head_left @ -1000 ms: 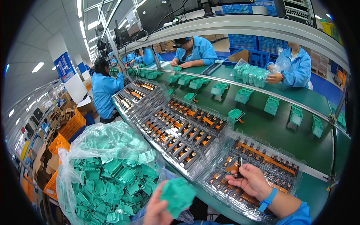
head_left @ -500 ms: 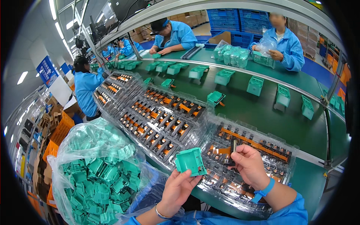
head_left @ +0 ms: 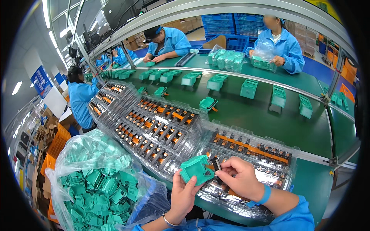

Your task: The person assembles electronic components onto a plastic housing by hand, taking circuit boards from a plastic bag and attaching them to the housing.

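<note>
My left hand [head_left: 184, 194] grips a green plastic housing [head_left: 195, 169] from below, its hollow side tilted up. Between the thumb and fingers of my right hand [head_left: 242, 179] is a small black component [head_left: 216, 164], close against the housing's right edge. Whether the two parts touch I cannot tell. Beneath my hands lies a clear plastic tray [head_left: 295, 158] with rows of black and copper-coloured components and orange strips. More such trays [head_left: 199, 130] are stacked to its left.
A clear bag [head_left: 63, 169] full of loose green housings [head_left: 96, 192] stands at lower left, beside a blue crate [head_left: 154, 194]. Green housings [head_left: 249, 89] line the green conveyor [head_left: 250, 115]. Co-workers in blue [head_left: 285, 48] sit across it; a metal frame rail [head_left: 185, 11] spans above.
My right hand has carried the black component left, off the tray area, up to the green housing. My left hand has tilted the housing. The whole view has shifted slightly.
</note>
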A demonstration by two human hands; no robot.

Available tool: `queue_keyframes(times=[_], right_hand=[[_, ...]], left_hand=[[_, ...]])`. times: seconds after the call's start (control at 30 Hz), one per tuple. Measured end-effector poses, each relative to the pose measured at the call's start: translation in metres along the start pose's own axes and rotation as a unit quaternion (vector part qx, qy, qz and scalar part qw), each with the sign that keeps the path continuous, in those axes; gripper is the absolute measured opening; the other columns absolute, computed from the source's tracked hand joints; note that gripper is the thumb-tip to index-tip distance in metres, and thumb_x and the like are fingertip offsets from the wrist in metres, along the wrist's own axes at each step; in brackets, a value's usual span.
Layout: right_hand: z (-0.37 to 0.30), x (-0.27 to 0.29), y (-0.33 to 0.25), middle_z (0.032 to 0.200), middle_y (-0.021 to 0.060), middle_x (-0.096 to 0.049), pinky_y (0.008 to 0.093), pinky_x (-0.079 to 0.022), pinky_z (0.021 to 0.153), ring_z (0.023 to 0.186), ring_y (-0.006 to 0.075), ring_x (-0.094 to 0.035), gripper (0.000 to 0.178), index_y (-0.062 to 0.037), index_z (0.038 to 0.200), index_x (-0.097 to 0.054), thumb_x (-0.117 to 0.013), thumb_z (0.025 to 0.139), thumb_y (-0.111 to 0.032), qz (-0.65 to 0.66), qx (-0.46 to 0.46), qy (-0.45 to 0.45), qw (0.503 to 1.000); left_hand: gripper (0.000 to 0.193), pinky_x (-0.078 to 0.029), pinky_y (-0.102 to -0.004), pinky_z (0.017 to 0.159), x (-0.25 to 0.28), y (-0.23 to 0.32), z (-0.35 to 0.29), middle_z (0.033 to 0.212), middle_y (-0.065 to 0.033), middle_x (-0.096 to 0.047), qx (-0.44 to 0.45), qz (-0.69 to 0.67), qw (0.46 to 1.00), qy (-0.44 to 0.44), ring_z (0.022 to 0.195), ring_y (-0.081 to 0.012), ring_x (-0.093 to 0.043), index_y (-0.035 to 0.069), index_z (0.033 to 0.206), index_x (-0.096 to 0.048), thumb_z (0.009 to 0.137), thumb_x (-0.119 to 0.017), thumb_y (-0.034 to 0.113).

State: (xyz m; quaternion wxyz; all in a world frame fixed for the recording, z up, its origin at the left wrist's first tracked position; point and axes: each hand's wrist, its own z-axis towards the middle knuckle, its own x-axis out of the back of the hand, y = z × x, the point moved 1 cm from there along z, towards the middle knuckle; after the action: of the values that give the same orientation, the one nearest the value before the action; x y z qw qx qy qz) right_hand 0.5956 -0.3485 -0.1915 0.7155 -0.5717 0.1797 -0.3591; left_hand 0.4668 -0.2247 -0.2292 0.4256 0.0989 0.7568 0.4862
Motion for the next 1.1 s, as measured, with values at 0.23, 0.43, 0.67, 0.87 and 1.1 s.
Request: queue_keyframes(times=[0.23,0.43,0.67,0.87,1.1], right_hand=[[0.004,0.001,0.009,0.075,0.0036,-0.059,0.0208,-0.047,0.057,0.064,0.0058,-0.056,0.014,0.001,0.085,-0.061,-0.07,0.077,-0.007,-0.099,-0.004,-0.01,0.995],[0.006,0.004,0.029,0.077,0.0058,-0.06,0.0251,-0.049,0.06,0.067,0.0114,-0.059,0.017,0.0011,0.088,-0.059,-0.068,0.079,-0.01,0.018,-0.116,-0.063,0.991],[0.006,0.002,0.025,0.081,0.0049,-0.062,0.0227,-0.051,0.066,0.074,0.0093,-0.06,0.016,0.0016,0.089,-0.057,-0.068,0.08,-0.006,0.055,-0.089,-0.044,0.994],[0.012,0.007,0.02,0.077,0.0052,-0.061,0.025,-0.049,0.06,0.07,0.0098,-0.061,0.018,0.0022,0.09,-0.056,-0.068,0.08,-0.008,0.159,-0.195,-0.11,0.962],[0.012,0.006,0.032,0.076,0.0067,-0.063,0.0246,-0.052,0.056,0.067,0.0115,-0.062,0.018,0.0024,0.086,-0.056,-0.069,0.079,-0.008,0.11,-0.154,-0.066,0.98]], left_hand=[[0.041,-0.045,-0.0462,0.094,-0.004,-0.008,-0.007,0.122,-0.0155,-0.046,-0.025,0.034,0.999,-0.013,0.11,-0.0271,-0.053,0.0,0.122,-0.031,0.088,-0.053,0.001],[0.026,-0.046,-0.0288,0.085,0.0,-0.008,-0.006,0.105,-0.0113,-0.057,-0.047,0.025,0.999,0.003,0.097,-0.015,-0.056,0.0,0.104,-0.043,0.085,-0.06,0.0],[0.026,-0.047,-0.0293,0.085,-0.004,-0.006,-0.012,0.099,-0.0108,-0.059,-0.107,0.061,0.992,-0.019,0.093,-0.0144,-0.058,0.001,0.099,-0.045,0.081,-0.064,-0.003],[0.027,-0.048,-0.0291,0.083,-0.01,-0.001,-0.01,0.099,-0.0108,-0.059,-0.123,0.071,0.988,-0.063,0.092,-0.0146,-0.059,0.001,0.097,-0.045,0.08,-0.064,-0.005],[0.03,-0.046,-0.0285,0.086,-0.003,-0.007,-0.006,0.103,-0.0116,-0.057,-0.12,0.079,0.985,-0.095,0.096,-0.0153,-0.057,0.0,0.103,-0.044,0.08,-0.062,-0.008]])
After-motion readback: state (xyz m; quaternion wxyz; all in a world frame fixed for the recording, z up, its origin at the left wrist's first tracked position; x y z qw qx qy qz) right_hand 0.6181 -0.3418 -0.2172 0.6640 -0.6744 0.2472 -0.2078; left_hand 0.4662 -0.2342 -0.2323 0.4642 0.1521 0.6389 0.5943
